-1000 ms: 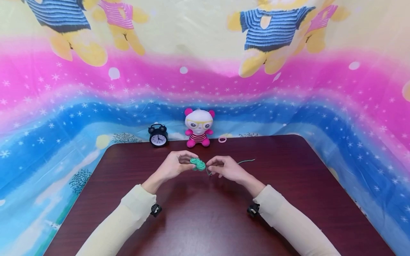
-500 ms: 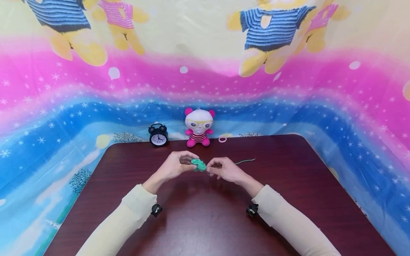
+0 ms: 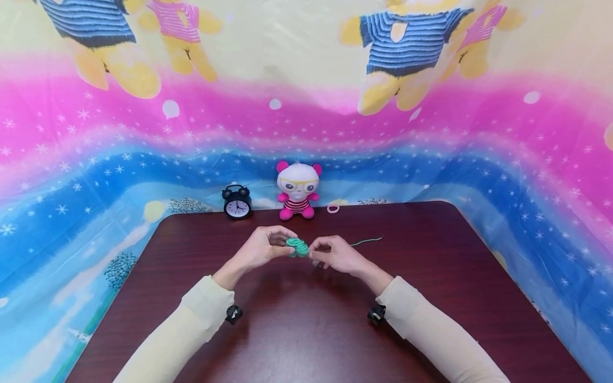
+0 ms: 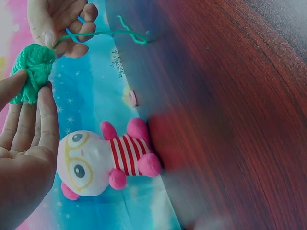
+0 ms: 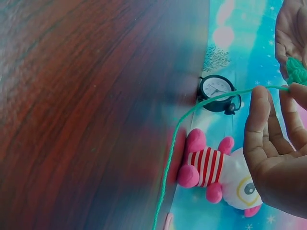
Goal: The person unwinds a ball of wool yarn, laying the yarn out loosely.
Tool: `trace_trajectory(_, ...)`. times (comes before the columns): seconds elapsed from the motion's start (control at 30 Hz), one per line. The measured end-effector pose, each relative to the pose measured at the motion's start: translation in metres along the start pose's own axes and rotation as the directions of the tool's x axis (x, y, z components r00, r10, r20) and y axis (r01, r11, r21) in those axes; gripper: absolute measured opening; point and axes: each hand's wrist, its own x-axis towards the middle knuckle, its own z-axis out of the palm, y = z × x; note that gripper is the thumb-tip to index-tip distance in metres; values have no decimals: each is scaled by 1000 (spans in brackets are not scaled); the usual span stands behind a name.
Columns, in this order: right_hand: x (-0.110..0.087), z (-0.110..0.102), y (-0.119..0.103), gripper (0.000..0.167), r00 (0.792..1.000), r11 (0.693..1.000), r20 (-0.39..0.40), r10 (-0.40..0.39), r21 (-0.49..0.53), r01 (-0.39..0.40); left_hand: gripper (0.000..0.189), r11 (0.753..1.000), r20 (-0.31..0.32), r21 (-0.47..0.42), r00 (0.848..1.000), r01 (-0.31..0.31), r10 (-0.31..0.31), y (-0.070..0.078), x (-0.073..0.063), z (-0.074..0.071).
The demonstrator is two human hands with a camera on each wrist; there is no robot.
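Note:
A small wound bundle of green yarn (image 3: 298,247) is held above the table between the thumb and fingers of my left hand (image 3: 261,247). Just to its right, my right hand (image 3: 339,252) pinches the loose strand of yarn (image 5: 176,130) between thumb and index finger, close to the bundle. From there the strand runs past the fingers and curves down toward the table in the right wrist view. Its tail end (image 3: 367,241) shows beyond the right hand in the head view. In the left wrist view, the left fingers lie extended under the bundle while the thumb presses on it.
Along the back edge of the dark wooden table (image 3: 306,330) stand a black alarm clock (image 3: 237,206) and a pink and white panda plush (image 3: 297,191). A pink ring (image 3: 332,209) lies right of the plush. A printed cloth backdrop (image 3: 306,122) surrounds the table.
The piece of strand that dangled below the right fingers a second ago no longer shows there. The bundle has shifted and turned slightly in the left hand; both hands stay nearly in place.

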Motion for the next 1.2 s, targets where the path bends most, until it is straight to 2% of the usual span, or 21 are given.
trace_trajectory(0.17,1,-5,3,20,999,1000,-26,25,13,-25,27,999,-35,45,999,15,-13,-1,0,-1)
trace_trajectory(0.3,0,-12,1,16,998,999,-57,41,33,-40,35,999,-44,30,999,32,-31,-2,0,-2)
trace_trajectory(0.43,-2,-18,-2,17,995,999,-90,41,39,-38,46,1000,-13,6,1000,26,-26,-3,-1,-3)
trace_trajectory(0.57,-4,-23,-2,17,991,997,-122,50,56,-43,44,1000,22,-23,1000,17,-16,-3,-3,-4)
trace_trajectory(0.83,-8,-33,1,16,983,994,-168,70,100,-53,34,998,17,-27,999,48,-48,-4,-4,-5)
trace_trajectory(1.03,-10,-43,3,18,976,993,-207,68,107,-46,41,997,19,-16,997,80,-80,-4,-4,-6)
trace_trajectory(1.2,-12,-52,5,21,967,991,-242,74,122,-45,46,998,45,-5,997,63,-63,-7,-6,-8)
